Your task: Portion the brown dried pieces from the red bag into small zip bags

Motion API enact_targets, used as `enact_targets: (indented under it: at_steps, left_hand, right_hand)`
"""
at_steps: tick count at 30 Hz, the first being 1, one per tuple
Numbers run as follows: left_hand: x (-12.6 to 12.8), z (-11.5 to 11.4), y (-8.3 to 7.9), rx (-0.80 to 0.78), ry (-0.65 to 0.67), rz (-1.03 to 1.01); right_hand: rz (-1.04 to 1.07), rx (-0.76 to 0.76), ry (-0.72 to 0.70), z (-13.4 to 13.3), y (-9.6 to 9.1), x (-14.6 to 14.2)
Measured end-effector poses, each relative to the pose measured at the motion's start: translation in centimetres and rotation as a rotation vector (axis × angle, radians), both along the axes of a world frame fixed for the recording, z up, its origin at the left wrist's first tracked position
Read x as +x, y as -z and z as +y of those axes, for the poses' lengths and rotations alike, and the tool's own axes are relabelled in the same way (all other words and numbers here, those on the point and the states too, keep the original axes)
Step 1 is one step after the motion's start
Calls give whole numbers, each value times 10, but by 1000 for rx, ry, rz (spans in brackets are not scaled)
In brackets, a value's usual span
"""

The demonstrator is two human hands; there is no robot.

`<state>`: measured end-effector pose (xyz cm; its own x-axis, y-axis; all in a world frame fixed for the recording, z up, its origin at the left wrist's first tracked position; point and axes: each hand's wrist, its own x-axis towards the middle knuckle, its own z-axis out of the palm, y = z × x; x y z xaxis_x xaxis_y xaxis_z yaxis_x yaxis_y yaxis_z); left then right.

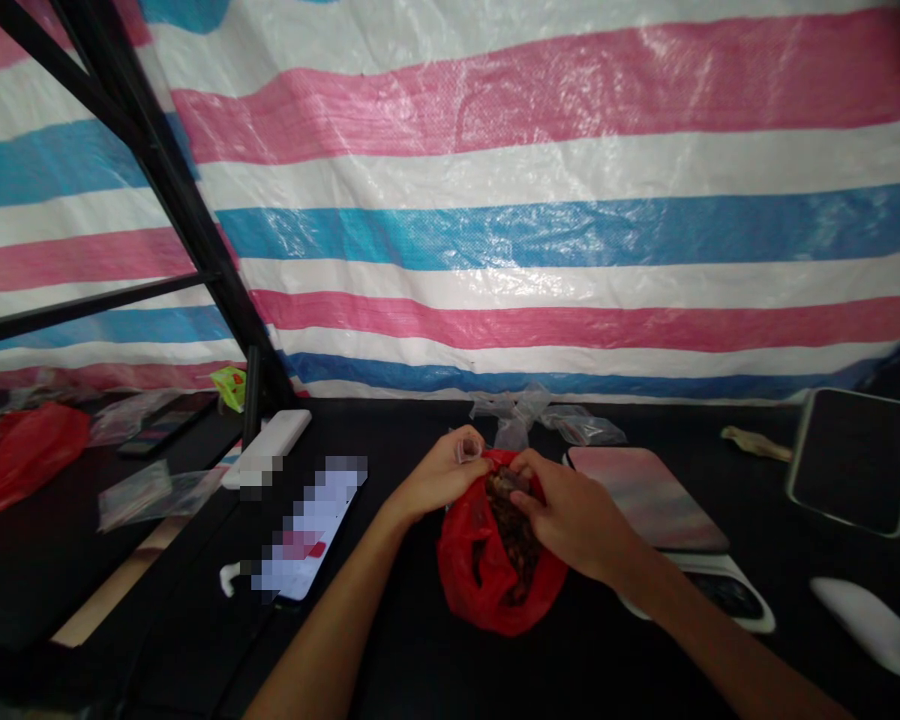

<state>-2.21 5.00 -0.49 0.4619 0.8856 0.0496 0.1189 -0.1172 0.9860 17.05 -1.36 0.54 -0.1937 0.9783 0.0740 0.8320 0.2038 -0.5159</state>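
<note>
A red plastic bag (469, 575) sits on the black table in front of me, its mouth wide. Inside lies a heap of small dark brown, dried-looking pieces (516, 540); I cannot tell their kind. My left hand (444, 472) is closed at the bag's far left rim, with a clear plastic bag (468, 450) bunched between its thumb and fingers. From the right, my right hand (574, 510) reaches into the red bag's mouth, thumb and fingers pinched on some of the brown pieces. Its fingertips are partly hidden, close to the left thumb.
Crumpled clear bags (525, 415) lie behind my hands. To the left are a lit phone (322, 530), a white earphone (229, 578) and a white power bank (270, 450). A pink-grey case (645, 490), a white mouse (870, 625) and a tilted screen (855, 460) are at right.
</note>
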Motion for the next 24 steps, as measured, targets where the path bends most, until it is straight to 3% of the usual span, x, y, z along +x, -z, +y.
enact_targets:
  at_steps: [7, 12, 15, 19, 24]
  left_hand:
    - [-1, 1, 2, 4, -19, 4]
    - [-5, 3, 1, 143, -40, -56]
    - [-7, 4, 2, 192, -87, -55]
    - [-3, 0, 5, 250, -67, 53]
    - [8, -8, 7, 302, -7, 59]
  right_hand:
    - [56, -2, -38, 0, 1, 1]
    - [126, 11, -11, 5, 1, 6]
    - [282, 45, -44, 9, 1, 10]
    - [409, 151, -35, 9, -4, 9]
    - [189, 409, -166, 4, -8, 6]
